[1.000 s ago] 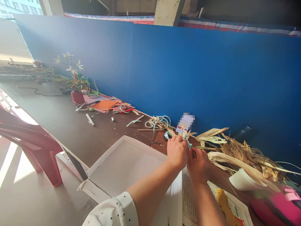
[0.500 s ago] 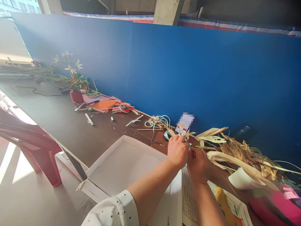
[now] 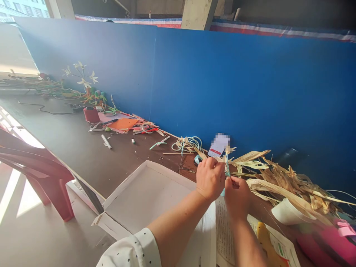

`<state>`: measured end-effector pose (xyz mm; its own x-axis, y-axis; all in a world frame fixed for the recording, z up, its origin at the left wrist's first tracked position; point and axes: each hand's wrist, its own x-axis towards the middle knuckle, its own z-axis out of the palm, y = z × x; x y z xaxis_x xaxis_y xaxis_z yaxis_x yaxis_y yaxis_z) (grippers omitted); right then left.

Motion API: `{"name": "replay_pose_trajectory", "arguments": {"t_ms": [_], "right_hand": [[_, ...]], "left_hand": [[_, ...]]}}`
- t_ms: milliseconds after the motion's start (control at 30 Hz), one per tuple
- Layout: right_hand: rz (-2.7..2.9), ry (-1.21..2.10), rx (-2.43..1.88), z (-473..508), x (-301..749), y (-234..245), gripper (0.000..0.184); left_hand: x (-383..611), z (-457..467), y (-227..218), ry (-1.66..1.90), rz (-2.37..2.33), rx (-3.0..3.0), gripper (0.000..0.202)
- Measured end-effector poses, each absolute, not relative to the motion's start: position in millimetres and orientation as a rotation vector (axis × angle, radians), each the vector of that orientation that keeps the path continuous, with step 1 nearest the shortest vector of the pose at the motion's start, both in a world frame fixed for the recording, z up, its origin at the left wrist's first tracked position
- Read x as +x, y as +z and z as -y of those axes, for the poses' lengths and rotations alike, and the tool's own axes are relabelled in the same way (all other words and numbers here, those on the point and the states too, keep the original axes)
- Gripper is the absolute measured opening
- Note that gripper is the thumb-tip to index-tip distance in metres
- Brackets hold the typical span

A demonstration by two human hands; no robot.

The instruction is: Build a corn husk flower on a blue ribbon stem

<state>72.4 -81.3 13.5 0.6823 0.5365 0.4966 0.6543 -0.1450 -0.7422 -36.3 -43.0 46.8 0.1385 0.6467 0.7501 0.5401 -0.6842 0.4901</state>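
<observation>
The right hand (image 3: 237,196) pinches a blue-wrapped stem (image 3: 227,165) in its fingers (image 3: 236,181), seemingly to steady it, the left hand (image 3: 210,178) curled alongside, hold hidden.

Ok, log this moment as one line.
Left hand: beside blue stem | Right hand: pinching blue stem | Box: left of hands | Husks, cup: right of hands

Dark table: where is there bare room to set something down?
Bare: the tabletop between the white marker and red chair; the white box's floor left of the left hand. Crowded: along the blue panel, and right of the right hand, with husks and a white cup.
</observation>
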Motion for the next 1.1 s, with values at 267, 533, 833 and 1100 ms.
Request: {"name": "replay_pose_trajectory", "arguments": {"t_ms": [267, 533, 833, 1100], "right_hand": [[0.670, 0.103, -1.653, 83, 84, 16, 0.033], [0.720, 0.105, -1.561, 84, 76, 19, 0.041], [0.581, 0.271, -1.403, 83, 74, 21, 0.040], [0.422, 0.511, -1.132, 75, 64, 19, 0.037]], "left_hand": [[-24, 52, 33, 1.431, -1.235, 1.959, 0.017], [-23, 49, 33, 1.338, -1.145, 1.858, 0.019], [-16, 63, 37, 1.236, -1.294, 1.567, 0.043], [-15, 57, 29, 1.263, -1.159, 1.630, 0.018]]}}
